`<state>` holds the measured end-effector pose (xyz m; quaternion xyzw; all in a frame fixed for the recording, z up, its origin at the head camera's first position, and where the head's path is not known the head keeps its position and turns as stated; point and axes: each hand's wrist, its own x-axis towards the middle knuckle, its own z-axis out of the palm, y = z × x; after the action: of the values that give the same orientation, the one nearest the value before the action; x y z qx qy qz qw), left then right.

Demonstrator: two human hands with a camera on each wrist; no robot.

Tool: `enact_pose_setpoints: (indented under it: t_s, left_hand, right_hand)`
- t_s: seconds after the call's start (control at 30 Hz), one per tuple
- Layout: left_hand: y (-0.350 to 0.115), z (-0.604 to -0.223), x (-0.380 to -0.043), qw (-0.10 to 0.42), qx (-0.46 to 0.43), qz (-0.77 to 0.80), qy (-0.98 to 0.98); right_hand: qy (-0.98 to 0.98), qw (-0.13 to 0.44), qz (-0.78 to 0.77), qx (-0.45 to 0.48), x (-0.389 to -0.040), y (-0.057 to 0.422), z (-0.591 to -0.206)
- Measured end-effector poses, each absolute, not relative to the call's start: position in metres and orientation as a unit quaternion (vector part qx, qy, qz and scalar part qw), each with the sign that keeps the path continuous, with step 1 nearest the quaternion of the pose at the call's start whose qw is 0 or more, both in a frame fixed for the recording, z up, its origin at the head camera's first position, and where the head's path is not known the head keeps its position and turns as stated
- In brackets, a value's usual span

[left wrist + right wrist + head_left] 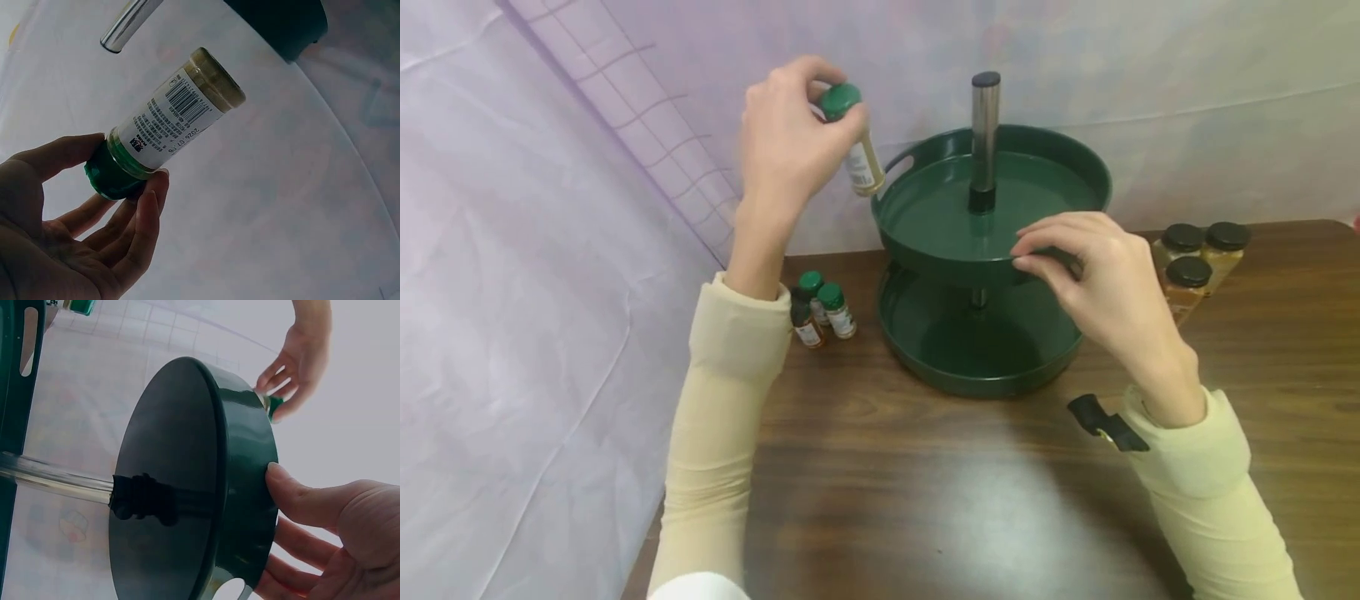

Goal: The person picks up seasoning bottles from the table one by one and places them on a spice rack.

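Pinching left grip (792, 133) on green-capped bottle (165, 125) (barcode (187, 101), "2026" on label (149, 120)), right grip (1108, 279) likewise on tray rim (940, 255)

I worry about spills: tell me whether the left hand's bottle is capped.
Capped: the green lid is on the bottle, gripped by the left hand.

Back: pale hanging sheet (1195, 158), faint pastel marks (74, 526), possibly printed motifs | Left: whitish wrinkled sheet (535, 350), meeting it along a slanting purplish edge (614, 131) | Grid lines (643, 108) beside that edge | Furniture: dark-brown wood-grain table (857, 467) | Light: soft bright glare (1007, 508) lies on its top
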<state>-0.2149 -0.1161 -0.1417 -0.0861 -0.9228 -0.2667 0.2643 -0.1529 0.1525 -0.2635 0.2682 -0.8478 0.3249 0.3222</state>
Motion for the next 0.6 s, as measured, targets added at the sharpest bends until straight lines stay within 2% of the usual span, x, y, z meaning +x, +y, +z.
enact_pose_setpoints:
  t_s: [0.6]
  left_hand:
    - [-0.097, -0.166, -0.264, 0.169, -0.067, -0.251, -0.951]
  right_hand:
    - [-0.836, 0.318, 0.348, 0.281, -0.150, 0.147, -0.266]
